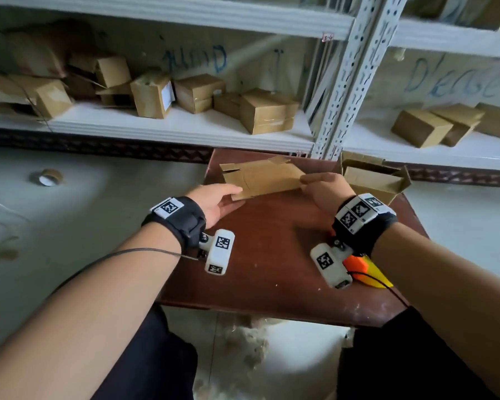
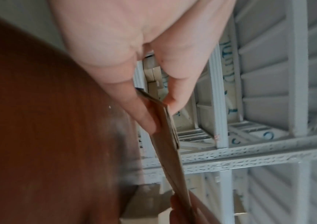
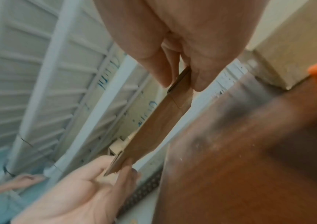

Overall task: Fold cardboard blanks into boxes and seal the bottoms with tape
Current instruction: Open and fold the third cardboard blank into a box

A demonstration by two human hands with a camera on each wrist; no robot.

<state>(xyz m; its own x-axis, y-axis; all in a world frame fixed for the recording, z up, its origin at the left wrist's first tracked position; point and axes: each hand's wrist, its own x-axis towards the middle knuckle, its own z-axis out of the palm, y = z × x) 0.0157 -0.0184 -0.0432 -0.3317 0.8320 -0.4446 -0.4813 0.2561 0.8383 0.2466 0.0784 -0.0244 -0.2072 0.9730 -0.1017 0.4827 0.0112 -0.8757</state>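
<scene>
A flat brown cardboard blank (image 1: pixel 261 177) is held just above the far part of the dark wooden table (image 1: pixel 272 255). My left hand (image 1: pixel 217 199) pinches its near left corner between thumb and fingers. My right hand (image 1: pixel 326 187) pinches its right edge. The left wrist view shows the blank (image 2: pixel 170 144) edge-on, clamped between my thumb and fingers (image 2: pixel 174 97). In the right wrist view the blank (image 3: pixel 159 125) stretches from my right fingers (image 3: pixel 157 68) down to my left hand (image 3: pixel 96 181). An orange and yellow tape dispenser (image 1: pixel 367 269) lies on the table under my right wrist.
An open folded box (image 1: pixel 373 180) stands at the table's far right corner. A roll of brown tape (image 1: pixel 47 176) lies on the floor to the left. White metal shelving (image 1: pixel 185 122) behind the table holds several cardboard boxes. My knees are under the table's near edge.
</scene>
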